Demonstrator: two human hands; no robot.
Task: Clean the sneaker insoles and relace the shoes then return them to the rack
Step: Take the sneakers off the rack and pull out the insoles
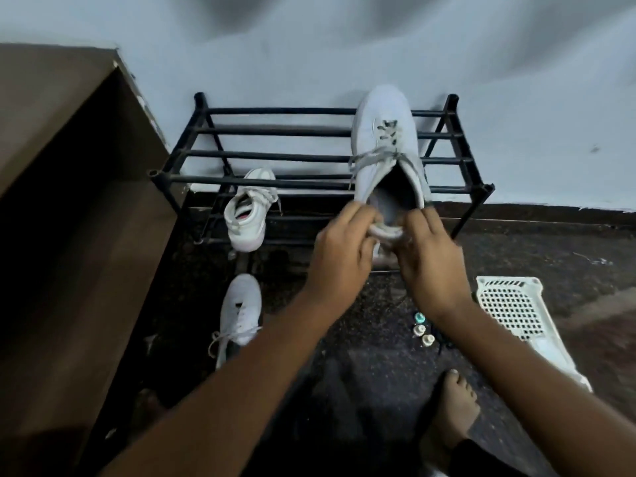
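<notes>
A white sneaker (382, 132) with grey laces lies toe-away on the right side of the black rack's (261, 154) top tier. Its heel sticks out over the front bar. My left hand (339, 256) grips the heel rim from the left, and my right hand (425, 259) grips it from the right. The grey insole shows inside the opening. A second white sneaker (249, 210) sits on a lower tier at the left. A third white sneaker (239, 315) with loose laces lies on the dark floor below it.
A brown cabinet (69, 201) stands close on the left. A white perforated plastic basket (523, 315) lies on the floor at right. Small bottles (422, 330) stand on the floor under my right wrist. My bare foot (454, 404) is at lower right. A pale wall backs the rack.
</notes>
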